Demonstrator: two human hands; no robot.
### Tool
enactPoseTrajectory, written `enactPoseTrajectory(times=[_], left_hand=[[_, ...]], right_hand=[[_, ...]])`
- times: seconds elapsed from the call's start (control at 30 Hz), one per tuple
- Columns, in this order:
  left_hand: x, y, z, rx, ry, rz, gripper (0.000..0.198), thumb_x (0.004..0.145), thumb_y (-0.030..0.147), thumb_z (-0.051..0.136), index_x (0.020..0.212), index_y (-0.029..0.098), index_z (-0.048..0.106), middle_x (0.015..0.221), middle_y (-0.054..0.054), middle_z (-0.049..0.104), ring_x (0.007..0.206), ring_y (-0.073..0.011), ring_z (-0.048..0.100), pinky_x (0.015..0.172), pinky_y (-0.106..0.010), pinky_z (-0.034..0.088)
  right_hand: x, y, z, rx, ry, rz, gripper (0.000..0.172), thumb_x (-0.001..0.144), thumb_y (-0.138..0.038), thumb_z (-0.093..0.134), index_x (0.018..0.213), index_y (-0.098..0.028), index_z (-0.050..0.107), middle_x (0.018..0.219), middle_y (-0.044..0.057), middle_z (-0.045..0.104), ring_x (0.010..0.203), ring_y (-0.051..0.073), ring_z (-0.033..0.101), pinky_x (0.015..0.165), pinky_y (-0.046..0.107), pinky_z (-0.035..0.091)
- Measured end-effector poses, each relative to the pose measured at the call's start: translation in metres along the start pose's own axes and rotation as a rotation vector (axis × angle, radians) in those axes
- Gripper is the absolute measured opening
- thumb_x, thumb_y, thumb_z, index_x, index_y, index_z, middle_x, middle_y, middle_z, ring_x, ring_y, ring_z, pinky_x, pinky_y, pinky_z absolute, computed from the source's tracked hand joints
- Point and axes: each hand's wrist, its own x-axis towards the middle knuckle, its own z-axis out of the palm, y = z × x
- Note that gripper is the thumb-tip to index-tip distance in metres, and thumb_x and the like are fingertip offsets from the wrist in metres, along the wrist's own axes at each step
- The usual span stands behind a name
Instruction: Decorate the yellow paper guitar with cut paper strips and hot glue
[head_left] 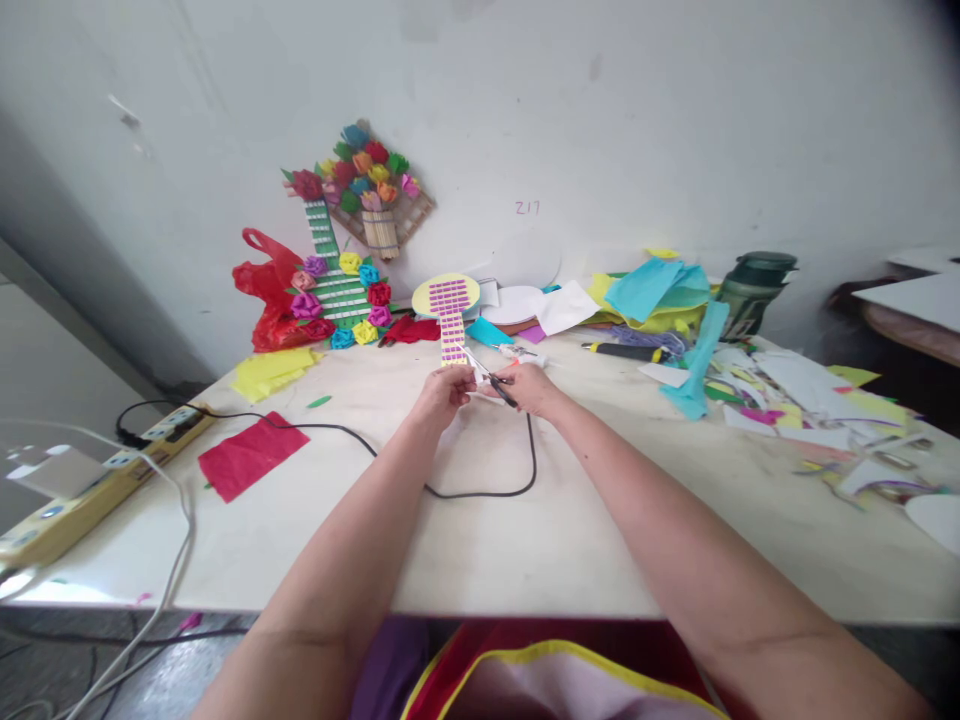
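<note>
My right hand (526, 388) is closed around the handles of a pair of scissors (495, 381), whose blades point up and to the left. Beside it, my left hand (448, 392) is closed, fingertips pinched together; what they hold is too small to make out. Just beyond that hand stands a paper craft piece (452, 325) with a round yellow top and a stem striped in purple. Its lower end meets my left fingers in the view, and I cannot tell whether they touch it. A glue gun (531, 358) lies partly hidden behind my right hand.
A flower-trimmed green craft (341, 295) leans at the back left by a red plastic bag (266, 285). A power strip (112, 475) lies left, and a black cord (480, 495) crosses the table. Paper scraps (810, 390), a cutter (626, 351) and a bottle (754, 290) are right.
</note>
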Motion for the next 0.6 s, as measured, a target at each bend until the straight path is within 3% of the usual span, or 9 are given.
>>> enactPoseTrajectory(times=[0.27, 0.47, 0.6], left_hand=[[-0.001, 0.003, 0.000, -0.068, 0.000, -0.104, 0.012, 0.061, 0.018, 0.064, 0.069, 0.011, 0.058, 0.056, -0.002, 0.059, 0.042, -0.0043, 0.046, 0.035, -0.014, 0.029], [0.003, -0.001, -0.005, -0.045, -0.032, -0.021, 0.021, 0.056, 0.015, 0.068, 0.075, 0.010, 0.060, 0.057, -0.001, 0.057, 0.047, -0.0055, 0.049, 0.039, -0.015, 0.034], [0.002, -0.002, -0.006, 0.031, -0.062, 0.057, 0.025, 0.054, 0.018, 0.072, 0.076, 0.012, 0.061, 0.054, 0.002, 0.054, 0.048, -0.0062, 0.049, 0.041, -0.016, 0.035]], right_hand=[[-0.002, -0.007, 0.001, 0.091, 0.030, -0.001, 0.032, 0.062, -0.044, 0.067, 0.075, -0.016, 0.070, 0.057, 0.000, 0.057, 0.045, 0.011, 0.051, 0.037, 0.021, 0.041], [0.002, -0.001, 0.004, 0.207, 0.078, 0.031, 0.030, 0.060, -0.041, 0.069, 0.076, -0.015, 0.068, 0.052, -0.001, 0.054, 0.043, 0.010, 0.050, 0.037, 0.022, 0.043], [0.006, 0.003, 0.004, 0.407, 0.161, 0.024, 0.030, 0.056, -0.037, 0.073, 0.075, -0.016, 0.065, 0.055, -0.002, 0.055, 0.052, 0.013, 0.055, 0.042, 0.022, 0.046]])
